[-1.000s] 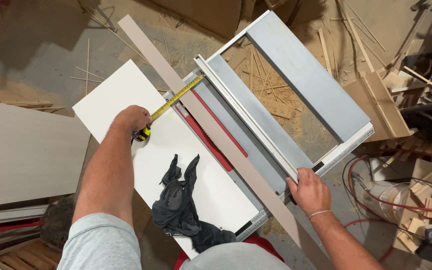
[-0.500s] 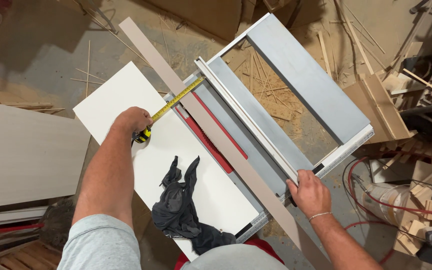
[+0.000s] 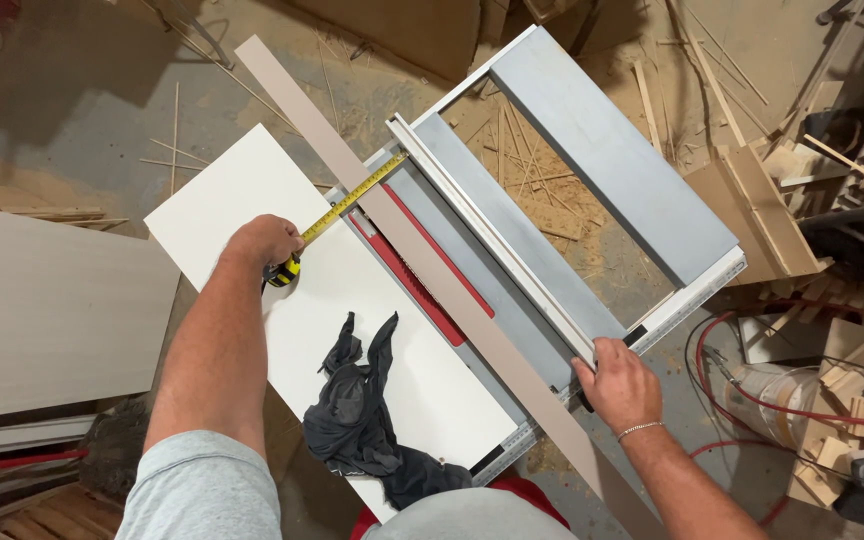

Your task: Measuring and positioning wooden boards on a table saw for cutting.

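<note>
The left hand (image 3: 264,242) is closed around a yellow-and-black tape measure (image 3: 283,270) at roughly 9 o'clock from the frame centre. The yellow tape blade (image 3: 352,198) runs out from it toward 1 o'clock, crossing the white panel (image 3: 252,190) and ending at the rip fence (image 3: 492,245) of the table saw (image 3: 542,270). The right hand (image 3: 620,385) sits at 4 o'clock, fingers curled over the near end of the rip fence, where the fence meets the front rail (image 3: 687,300); what it grips beneath cannot be told.

A long, narrow beige board (image 3: 432,265) lies diagonally across the saw top from 11 o'clock to 5 o'clock, just beside the red throat plate (image 3: 422,280) and parallel to the fence. A crumpled dark cloth (image 3: 362,410) rests on the white panel at 6 o'clock.

The grey extension table (image 3: 612,150) projects toward 2 o'clock. Sawdust and thin wood offcuts (image 3: 512,170) cover the floor beneath it. A red hose (image 3: 752,395) lies coiled at 4 o'clock, near stacked wood scraps (image 3: 752,200) at 3 o'clock.
</note>
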